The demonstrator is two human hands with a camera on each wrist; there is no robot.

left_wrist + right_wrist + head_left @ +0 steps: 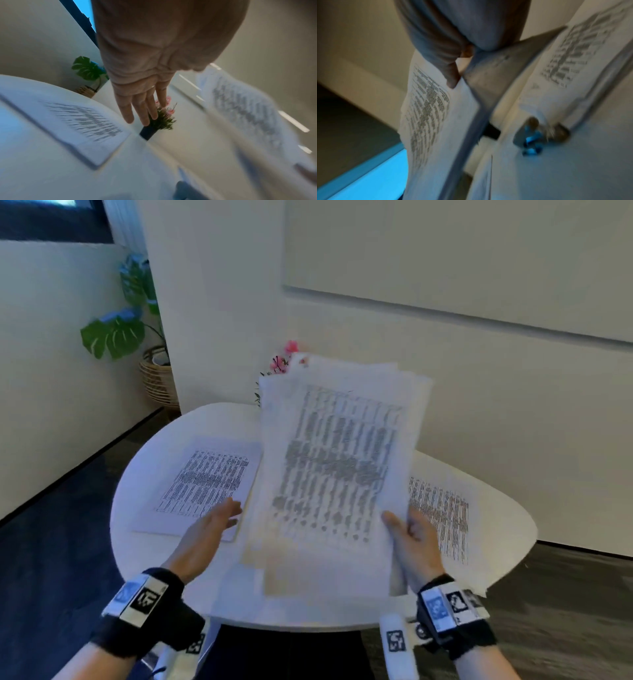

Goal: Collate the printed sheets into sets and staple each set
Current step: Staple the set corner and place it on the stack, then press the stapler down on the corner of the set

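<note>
My right hand [402, 525] grips a thick stack of printed sheets [329, 467] by its lower right edge and holds it tilted up over the middle of the white table [308, 614]. In the right wrist view the thumb [452, 75] presses on the top sheet [428, 108]. My left hand [229, 513] is open with straight fingers [142, 111], hovering by the near right corner of a pile of sheets [198, 484] lying flat on the table's left. Another pile [442, 515] lies on the right, partly hidden behind the held stack.
A small pot of pink flowers [284, 361] stands at the table's back edge against the wall. A leafy plant in a woven basket [157, 378] stands on the floor at the left. A blurred blue and grey object [532, 140] lies on the table by the right pile.
</note>
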